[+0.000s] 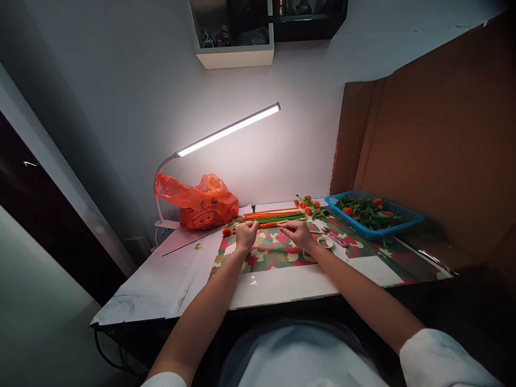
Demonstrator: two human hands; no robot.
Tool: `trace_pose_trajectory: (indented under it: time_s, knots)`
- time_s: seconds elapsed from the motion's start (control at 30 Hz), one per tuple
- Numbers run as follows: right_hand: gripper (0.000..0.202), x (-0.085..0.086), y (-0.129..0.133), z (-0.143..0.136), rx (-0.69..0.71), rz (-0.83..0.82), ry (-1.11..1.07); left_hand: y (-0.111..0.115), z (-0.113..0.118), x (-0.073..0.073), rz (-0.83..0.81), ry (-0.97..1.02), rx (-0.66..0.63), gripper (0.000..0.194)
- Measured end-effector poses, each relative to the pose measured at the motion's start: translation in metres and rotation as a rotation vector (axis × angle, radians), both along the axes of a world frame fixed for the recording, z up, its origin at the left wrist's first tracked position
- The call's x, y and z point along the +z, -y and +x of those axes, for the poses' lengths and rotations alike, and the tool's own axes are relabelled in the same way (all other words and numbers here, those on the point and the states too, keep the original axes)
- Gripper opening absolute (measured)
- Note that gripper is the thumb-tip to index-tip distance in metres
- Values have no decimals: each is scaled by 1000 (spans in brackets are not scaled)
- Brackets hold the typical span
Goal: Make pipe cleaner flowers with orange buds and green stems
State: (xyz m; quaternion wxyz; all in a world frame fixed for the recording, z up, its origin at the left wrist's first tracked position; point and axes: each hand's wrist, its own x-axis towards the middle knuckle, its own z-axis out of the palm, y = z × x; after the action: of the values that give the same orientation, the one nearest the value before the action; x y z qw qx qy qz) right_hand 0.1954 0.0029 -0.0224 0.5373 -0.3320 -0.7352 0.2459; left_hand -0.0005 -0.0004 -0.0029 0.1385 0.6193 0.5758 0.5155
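A ridged orange strand [268, 225] stretches sideways, nearly level.

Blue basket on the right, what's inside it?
The basket holds green leaves and a few orange flowers. Whatever lies beneath the leaves is covered and can't be seen.

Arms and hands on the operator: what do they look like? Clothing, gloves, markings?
Left hand and right hand are ungloved, forearms uncovered. No watch or bracelet visible. Left sleeve and right sleeve are short and whitish, without visible markings.
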Motion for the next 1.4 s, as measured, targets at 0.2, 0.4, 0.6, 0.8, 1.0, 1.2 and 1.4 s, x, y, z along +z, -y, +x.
trace_pose_trajectory:
  time_s: [0.2, 0.4, 0.6, 0.8, 1.0, 1.2, 1.4]
  knots:
    - [38, -1, -14, 7, 162, -214, 17, -5, -3, -1, -42, 39, -231, 34]
    - [30, 1, -23, 27, 19, -232, 115, -4, -8, 2, -41, -205, -297, 35]
    - [26, 4, -12, 20, -88, -90, 162, 1, -4, 4, -29, -359, -59, 36]
    - [34, 3, -6, 10, 6, -63, 71, -6, -5, 0, -45, -184, 28, 35]
    - [42, 5, -8, 10, 97, -226, 8, -11, -7, -6, -131, 105, -140, 31]
    - [41, 5, -17, 21, 113, -333, 46, -6, -8, -1, -116, 24, -334, 34]
    - [30, 1, -18, 24, 42, -241, 136, -6, -11, 1, -53, -213, -250, 31]
